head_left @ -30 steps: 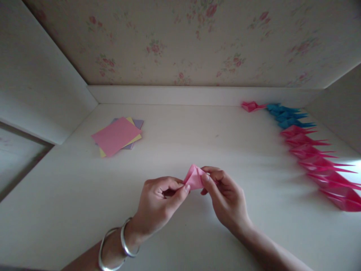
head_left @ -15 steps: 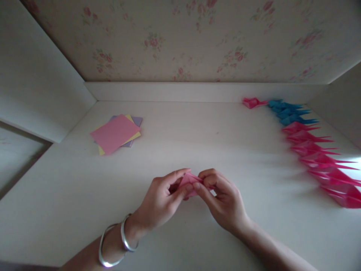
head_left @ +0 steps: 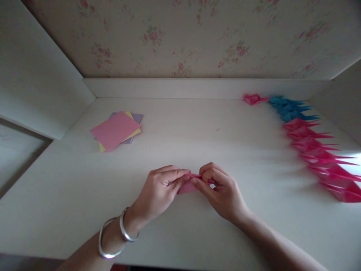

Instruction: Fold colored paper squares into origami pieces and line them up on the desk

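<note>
Between my two hands is a small folded piece of pink paper [head_left: 187,188], low over the white table. My left hand [head_left: 162,188], with two silver bangles on its wrist, pinches the paper's upper left edge between thumb and fingers. On the other side my right hand [head_left: 221,192] grips the upper right edge, its fingers curled and its thumb pressed on the near face. The fingers cover much of the paper, so its full shape is hidden.
A stack of pink, yellow and purple paper sheets [head_left: 116,130] lies at the left. Along the right stands a row of folded paper figures, several pink [head_left: 318,156] and several blue [head_left: 290,107]. A single pink figure [head_left: 254,99] lies by the back ledge [head_left: 169,88].
The pink paper has turned in my hands, and a flat flap now hangs below my fingertips. Both hands have shifted grip to its top edge. The view has tilted slightly.
</note>
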Available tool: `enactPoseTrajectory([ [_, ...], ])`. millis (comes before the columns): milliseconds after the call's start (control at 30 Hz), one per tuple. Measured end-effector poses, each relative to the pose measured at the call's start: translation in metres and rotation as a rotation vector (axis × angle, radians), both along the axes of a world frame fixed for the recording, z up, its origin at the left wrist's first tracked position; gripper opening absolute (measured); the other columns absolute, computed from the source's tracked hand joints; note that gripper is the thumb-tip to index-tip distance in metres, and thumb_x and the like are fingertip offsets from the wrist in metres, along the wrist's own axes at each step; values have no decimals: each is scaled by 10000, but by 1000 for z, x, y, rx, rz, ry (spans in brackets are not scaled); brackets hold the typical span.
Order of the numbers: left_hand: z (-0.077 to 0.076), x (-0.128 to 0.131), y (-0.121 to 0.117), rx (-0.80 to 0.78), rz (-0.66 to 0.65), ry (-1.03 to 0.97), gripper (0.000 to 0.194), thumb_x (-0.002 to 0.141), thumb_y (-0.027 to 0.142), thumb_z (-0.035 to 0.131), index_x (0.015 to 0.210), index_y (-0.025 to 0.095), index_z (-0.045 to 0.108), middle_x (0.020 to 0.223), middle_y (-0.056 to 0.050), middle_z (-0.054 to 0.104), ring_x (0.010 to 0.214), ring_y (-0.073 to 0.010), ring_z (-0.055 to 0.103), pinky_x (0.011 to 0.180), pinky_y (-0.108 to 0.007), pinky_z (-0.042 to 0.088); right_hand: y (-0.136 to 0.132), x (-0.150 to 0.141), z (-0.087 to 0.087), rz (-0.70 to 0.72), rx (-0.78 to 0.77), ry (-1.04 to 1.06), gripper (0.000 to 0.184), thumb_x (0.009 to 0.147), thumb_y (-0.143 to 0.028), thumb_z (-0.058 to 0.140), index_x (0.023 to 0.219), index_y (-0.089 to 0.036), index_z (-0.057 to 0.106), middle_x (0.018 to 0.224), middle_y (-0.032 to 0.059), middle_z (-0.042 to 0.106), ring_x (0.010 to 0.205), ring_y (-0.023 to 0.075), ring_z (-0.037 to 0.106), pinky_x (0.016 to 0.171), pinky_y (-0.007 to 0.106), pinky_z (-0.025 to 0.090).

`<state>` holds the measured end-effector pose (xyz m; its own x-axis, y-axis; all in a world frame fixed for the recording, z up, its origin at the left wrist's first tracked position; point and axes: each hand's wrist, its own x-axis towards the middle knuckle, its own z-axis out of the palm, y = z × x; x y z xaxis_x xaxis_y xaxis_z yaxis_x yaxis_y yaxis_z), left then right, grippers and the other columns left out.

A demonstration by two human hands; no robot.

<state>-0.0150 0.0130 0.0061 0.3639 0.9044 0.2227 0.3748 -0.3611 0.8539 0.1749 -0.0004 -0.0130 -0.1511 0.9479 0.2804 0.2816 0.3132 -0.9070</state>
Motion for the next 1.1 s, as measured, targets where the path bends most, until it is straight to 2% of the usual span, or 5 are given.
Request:
enactPoseTrajectory([
  [167,-3,-4,1,-18,-28,12,262,905,171,641,1154,170,723,811,-35,742,685,-127,667,651,-220,527,3,4,4,71,-27,-13,332,880,-240,675,634,-202,456,734,6,551,652,121,524,568,238,412],
  [267,0,-4,2,-44,-68,-10,161,903,193,652,1008,190,774,805,-23,748,699,-118,669,656,-198,513,5,7,6,93,-87,-6,357,875,-276,687,612,-196,459,704,1,537,627,117,499,559,248,385],
  [600,5,-4,4,-327,-31,1,194,948,270,571,965,195,749,836,-4,752,696,-124,673,635,-194,513,15,26,13,407,-516,311,142,823,-280,747,889,-170,685,950,51,643,838,141,615,720,257,489],
  [933,4,-3,2,-231,-28,65,194,953,260,551,951,205,737,832,-3,736,715,-126,650,653,-204,487,18,30,20,437,-471,187,106,864,-249,705,819,-165,749,995,67,674,813,129,624,679,229,485],
  [1100,5,-4,1,-165,-10,76,197,954,245,542,899,183,720,788,-11,719,685,-126,628,631,-205,474,15,25,20,309,-524,253,143,849,-296,721,794,-164,723,1013,83,715,862,157,647,713,248,493],
])
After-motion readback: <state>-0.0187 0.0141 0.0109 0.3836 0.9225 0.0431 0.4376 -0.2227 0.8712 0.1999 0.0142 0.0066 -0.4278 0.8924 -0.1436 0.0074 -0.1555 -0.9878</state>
